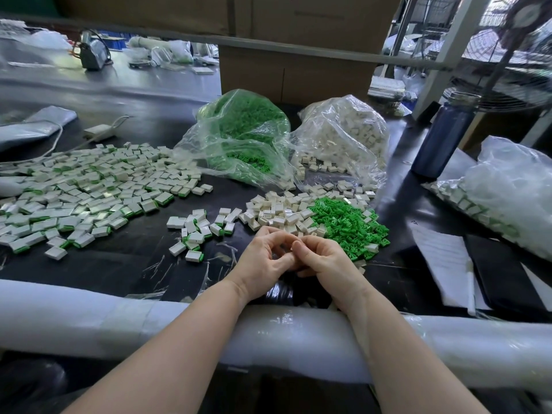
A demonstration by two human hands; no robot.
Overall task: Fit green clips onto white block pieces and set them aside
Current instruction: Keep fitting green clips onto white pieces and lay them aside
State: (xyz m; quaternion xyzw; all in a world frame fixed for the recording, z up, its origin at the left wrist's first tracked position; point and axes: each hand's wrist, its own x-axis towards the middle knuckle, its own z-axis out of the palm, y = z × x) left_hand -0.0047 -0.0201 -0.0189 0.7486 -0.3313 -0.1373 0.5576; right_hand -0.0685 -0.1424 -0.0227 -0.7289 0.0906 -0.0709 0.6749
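Note:
My left hand (265,258) and my right hand (325,261) meet fingertip to fingertip over the dark table (125,264), just in front of the loose piles. The fingers of both are curled inward, and whatever sits between them is hidden. Directly behind the hands lies a pile of bare white block pieces (283,212), with a pile of green clips (346,224) to its right. A small group of blocks with clips fitted (198,230) lies left of the hands. A much larger spread of fitted blocks (86,192) covers the left of the table.
An open bag of green clips (242,135) and a bag of white blocks (343,135) stand behind the piles. At the right are a dark bottle (445,135), another filled bag (507,192) and papers (445,264). A padded white rail (119,321) runs along the near edge.

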